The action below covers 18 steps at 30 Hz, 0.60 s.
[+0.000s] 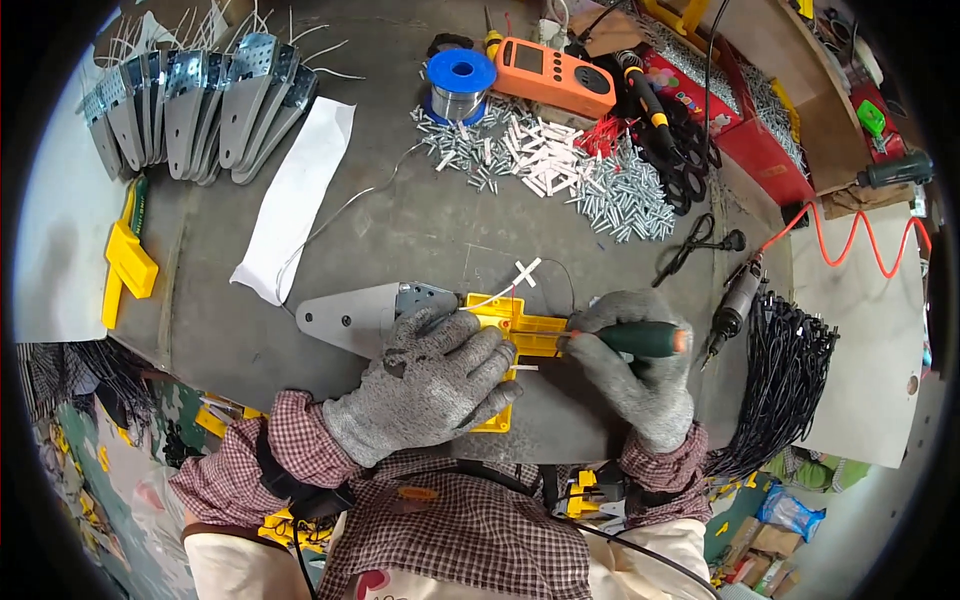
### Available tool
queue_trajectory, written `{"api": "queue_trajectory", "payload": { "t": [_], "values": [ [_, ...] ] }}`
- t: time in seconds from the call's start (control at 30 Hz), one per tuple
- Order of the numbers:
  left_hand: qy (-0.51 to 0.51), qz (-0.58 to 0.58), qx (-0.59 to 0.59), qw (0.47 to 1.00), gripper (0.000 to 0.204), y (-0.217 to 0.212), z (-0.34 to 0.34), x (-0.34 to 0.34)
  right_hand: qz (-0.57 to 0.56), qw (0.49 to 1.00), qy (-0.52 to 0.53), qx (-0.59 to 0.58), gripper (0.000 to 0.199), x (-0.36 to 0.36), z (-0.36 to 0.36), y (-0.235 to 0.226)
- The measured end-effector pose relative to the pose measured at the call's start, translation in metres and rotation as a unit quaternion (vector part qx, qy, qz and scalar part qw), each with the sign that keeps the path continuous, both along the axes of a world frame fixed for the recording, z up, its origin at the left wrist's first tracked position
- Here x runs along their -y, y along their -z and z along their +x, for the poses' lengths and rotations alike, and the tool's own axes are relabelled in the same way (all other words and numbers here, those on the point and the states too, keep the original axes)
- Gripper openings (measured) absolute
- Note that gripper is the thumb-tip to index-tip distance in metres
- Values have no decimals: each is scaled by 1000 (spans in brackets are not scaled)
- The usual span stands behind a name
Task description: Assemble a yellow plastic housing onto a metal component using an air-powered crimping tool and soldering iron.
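Pressing left hand (430,385) spread on yellow jig (510,335); right hand (635,370) fisted around green-handled tool (635,340); metal plate (350,318), sleeve pile (560,165) nearby.

On the desk (420,230), the left hand (430,385) rests on a plastic jig (520,330), with a metal plate (350,318) to its left and the right hand (640,375) holding a screwdriver (630,340) to its right. Behind them lies a heap of small tubes (560,165); a row of metal brackets (195,110) stands at the far left.
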State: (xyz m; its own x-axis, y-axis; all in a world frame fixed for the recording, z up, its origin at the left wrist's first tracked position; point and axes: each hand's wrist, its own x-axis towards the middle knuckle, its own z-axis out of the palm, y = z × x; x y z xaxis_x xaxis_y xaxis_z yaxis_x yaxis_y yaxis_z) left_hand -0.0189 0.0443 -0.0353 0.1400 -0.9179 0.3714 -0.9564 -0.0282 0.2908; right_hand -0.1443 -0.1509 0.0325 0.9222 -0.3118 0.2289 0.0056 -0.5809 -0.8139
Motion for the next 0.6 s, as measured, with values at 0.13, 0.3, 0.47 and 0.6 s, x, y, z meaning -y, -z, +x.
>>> {"api": "queue_trajectory", "payload": {
  "t": [0.13,0.3,0.47,0.6],
  "values": [
    [-7,-14,-10,1000,31,-3,-1,0,-70,997,-38,-1,23,1,3,10],
    [21,2,2,1000,30,-6,0,1,-73,991,-95,-54,26,2,5,0],
    [23,1,1,1000,28,-6,2,2,-103,982,-156,-42,31,10,14,-6],
    [-25,-81,-166,982,32,-37,14,12,-123,973,-181,-78,30,15,15,-2]
  ]
}}
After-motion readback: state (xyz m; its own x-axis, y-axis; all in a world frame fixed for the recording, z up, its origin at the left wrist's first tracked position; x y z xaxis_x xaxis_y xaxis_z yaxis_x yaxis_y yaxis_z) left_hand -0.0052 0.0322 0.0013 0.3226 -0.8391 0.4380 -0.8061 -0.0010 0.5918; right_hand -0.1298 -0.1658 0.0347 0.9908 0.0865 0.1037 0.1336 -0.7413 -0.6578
